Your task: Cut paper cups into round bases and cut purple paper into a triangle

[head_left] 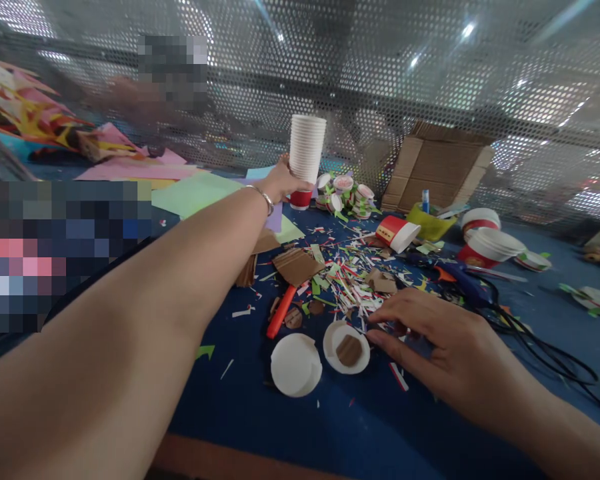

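Note:
My left hand (279,181) reaches far forward, its fingers around the lower part of an upright stack of white paper cups (307,148) with a red band at the base. My right hand (430,333) is low over the table, thumb and forefinger apart, with nothing seen between them. Just left of its fingertips lies a round white paper piece (333,347) with a brown cardboard disc (349,351) on it. A second white paper round (296,365) lies beside it. Behind these are a red-handled tool (281,312), its far end hidden, and a cardboard piece (297,267).
Paper scraps (347,280) litter the mid-table. A tipped red cup (397,233), yellow container (431,223), more cups (490,247) and a blue glue gun (463,283) with black cable are right. Colored sheets (200,193) lie left; a cardboard box (433,167) leans on the perforated screen.

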The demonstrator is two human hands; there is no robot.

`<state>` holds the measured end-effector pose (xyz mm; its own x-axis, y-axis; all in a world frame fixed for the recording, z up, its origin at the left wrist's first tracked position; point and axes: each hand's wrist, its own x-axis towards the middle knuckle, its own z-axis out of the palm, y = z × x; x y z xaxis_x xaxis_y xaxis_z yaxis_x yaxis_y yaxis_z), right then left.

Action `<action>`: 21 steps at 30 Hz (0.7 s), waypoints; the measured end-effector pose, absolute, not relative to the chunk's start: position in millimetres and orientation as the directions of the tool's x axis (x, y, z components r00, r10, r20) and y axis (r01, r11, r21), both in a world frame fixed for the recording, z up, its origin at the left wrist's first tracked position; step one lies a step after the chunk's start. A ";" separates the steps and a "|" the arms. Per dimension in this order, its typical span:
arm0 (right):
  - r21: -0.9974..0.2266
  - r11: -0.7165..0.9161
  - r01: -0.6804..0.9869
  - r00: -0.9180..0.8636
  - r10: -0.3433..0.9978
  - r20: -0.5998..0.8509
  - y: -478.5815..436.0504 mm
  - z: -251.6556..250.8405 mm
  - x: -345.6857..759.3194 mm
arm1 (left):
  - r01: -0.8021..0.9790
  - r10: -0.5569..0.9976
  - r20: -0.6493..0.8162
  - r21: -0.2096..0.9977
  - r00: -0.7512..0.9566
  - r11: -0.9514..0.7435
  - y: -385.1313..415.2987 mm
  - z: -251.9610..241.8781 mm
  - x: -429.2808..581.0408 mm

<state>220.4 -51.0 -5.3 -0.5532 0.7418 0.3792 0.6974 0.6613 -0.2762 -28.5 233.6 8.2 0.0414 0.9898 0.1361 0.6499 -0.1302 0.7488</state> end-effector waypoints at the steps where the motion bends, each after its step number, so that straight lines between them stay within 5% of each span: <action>1: -0.273 0.662 0.698 -0.554 0.740 0.381 -51.1 -4.9 220.9 | 0.683 0.991 0.119 0.719 0.063 -0.130 234.6 9.9 -32.4; 12: -0.334 0.650 0.683 -0.555 0.759 0.342 -49.0 -9.1 219.7 | 0.979 0.988 0.099 0.157 0.119 -0.133 267.4 8.7 -67.2; 21: -0.343 0.625 0.701 -0.543 0.780 0.312 -50.8 -9.0 221.4 | 0.998 0.992 0.109 -0.001 0.067 -0.067 280.8 -3.1 -54.3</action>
<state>221.4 -50.8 -9.0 -0.5426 0.7797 0.3125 0.7008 0.6253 -0.3433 -54.3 280.8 -3.1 0.0668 0.9918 0.1092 0.9977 -0.0671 -0.0008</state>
